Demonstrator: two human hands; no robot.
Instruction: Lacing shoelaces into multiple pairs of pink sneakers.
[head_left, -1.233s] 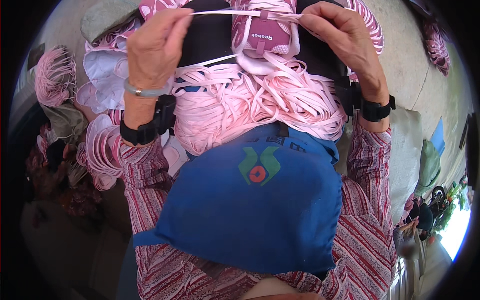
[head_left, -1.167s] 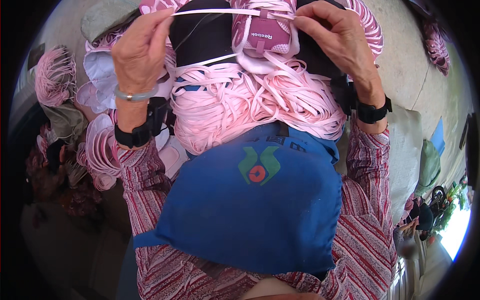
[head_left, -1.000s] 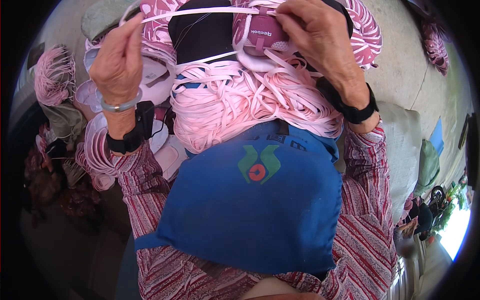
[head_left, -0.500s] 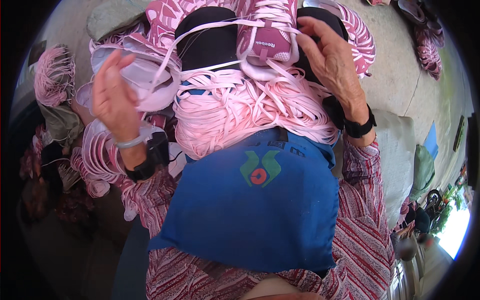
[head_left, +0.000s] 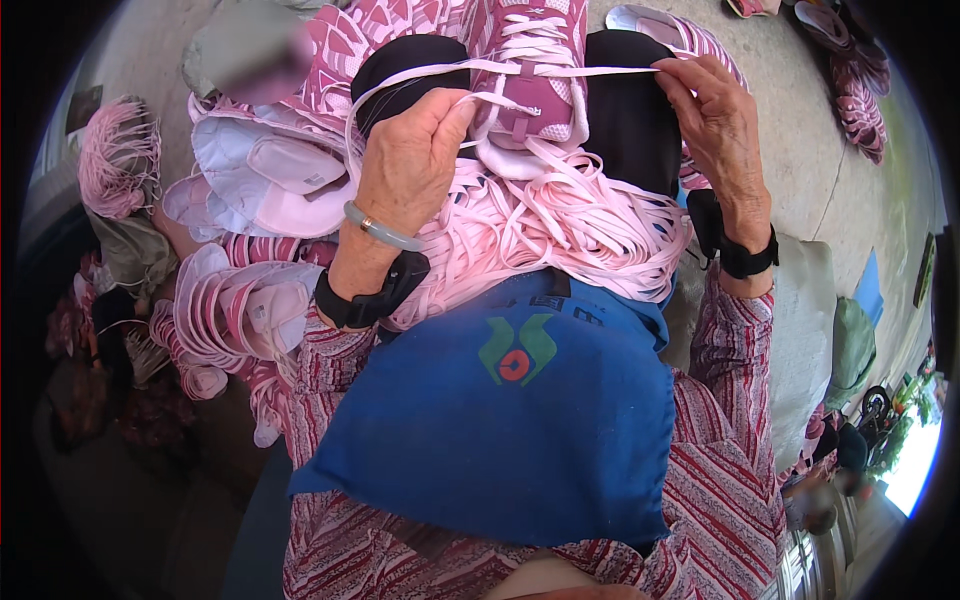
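Between my knees lies a pink and white shoe upper (head_left: 553,117), its toe pointing away and white-pink laces zigzagging up its front. My right hand (head_left: 718,135), to its right, pinches a pale pink shoelace (head_left: 615,71) stretched straight from the upper's top. My left hand (head_left: 418,155), at its near left, is closed on a pale lace whose short tip (head_left: 512,103) sticks out over the tongue. Another stretch of lace loops left over my knee and runs down behind my left hand. A heap of loose pink laces (head_left: 570,215) covers my lap.
Stacked pink and white uppers (head_left: 245,310) crowd my left side, with more beyond my left knee. A bundle of pink laces (head_left: 120,160) sits at far left. A grey-green sack (head_left: 235,50) lies at upper left. More uppers (head_left: 857,100) rest on the concrete floor at right.
My left hand has come in from the left to the near side of the shoe upper and closed on lace. My right hand has moved right, drawing its lace straight.
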